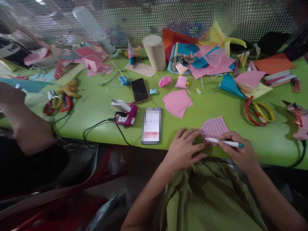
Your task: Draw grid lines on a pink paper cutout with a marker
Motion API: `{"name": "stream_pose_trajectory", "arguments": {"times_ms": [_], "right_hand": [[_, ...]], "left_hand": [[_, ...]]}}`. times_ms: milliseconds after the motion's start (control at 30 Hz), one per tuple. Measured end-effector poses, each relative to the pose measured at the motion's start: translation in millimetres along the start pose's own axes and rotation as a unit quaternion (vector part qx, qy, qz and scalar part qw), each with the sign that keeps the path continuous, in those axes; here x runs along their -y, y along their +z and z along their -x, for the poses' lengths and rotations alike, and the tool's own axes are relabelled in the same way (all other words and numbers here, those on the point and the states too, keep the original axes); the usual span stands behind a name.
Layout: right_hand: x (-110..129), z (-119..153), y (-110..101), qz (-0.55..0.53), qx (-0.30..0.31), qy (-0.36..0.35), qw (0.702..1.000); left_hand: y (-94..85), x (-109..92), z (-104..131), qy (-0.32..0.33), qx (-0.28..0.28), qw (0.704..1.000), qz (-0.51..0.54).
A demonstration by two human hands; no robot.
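A pink paper piece (213,126) with a rounded edge and a drawn grid of dark lines lies at the green table's front edge. My left hand (186,147) rests flat, fingers stretched, its fingertips at the paper's left side. Between the fingers of my right hand (240,152) is a white marker (227,142) with a green end, its tip low over the paper's lower left part. Two overlapping plain pink paper pieces (177,102) lie just beyond. Scissors with red and yellow handles (260,110) sit farther right, partly covered by blue paper (231,85).
A lit phone (151,125) lies left of my hands, near a purple power socket (126,115) with cables. A dark phone (140,90), a cream cylinder (154,53) and stacked coloured paper (204,61) are behind. A glue gun (300,120) is far right; another person's arm (26,122) is left.
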State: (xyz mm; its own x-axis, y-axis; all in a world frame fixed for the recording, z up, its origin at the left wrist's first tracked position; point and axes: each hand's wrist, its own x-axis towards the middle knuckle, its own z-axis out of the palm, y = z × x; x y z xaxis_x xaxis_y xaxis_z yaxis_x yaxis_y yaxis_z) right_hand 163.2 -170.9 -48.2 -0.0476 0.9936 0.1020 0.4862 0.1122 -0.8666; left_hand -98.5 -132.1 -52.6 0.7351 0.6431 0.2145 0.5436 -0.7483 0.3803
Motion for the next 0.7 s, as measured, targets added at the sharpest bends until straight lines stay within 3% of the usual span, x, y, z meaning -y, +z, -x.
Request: {"name": "stream_pose_trajectory", "arguments": {"times_ms": [267, 700], "right_hand": [[1, -1, 3, 0.021, -0.006, -0.012, 1.000], [-19, 11, -22, 0.068, -0.175, 0.070, 0.980]], "left_hand": [[-0.5, -1, 0, -0.004, 0.001, 1.000, -0.002], [1.7, 0, -1, -0.008, 0.001, 1.000, -0.002]]}}
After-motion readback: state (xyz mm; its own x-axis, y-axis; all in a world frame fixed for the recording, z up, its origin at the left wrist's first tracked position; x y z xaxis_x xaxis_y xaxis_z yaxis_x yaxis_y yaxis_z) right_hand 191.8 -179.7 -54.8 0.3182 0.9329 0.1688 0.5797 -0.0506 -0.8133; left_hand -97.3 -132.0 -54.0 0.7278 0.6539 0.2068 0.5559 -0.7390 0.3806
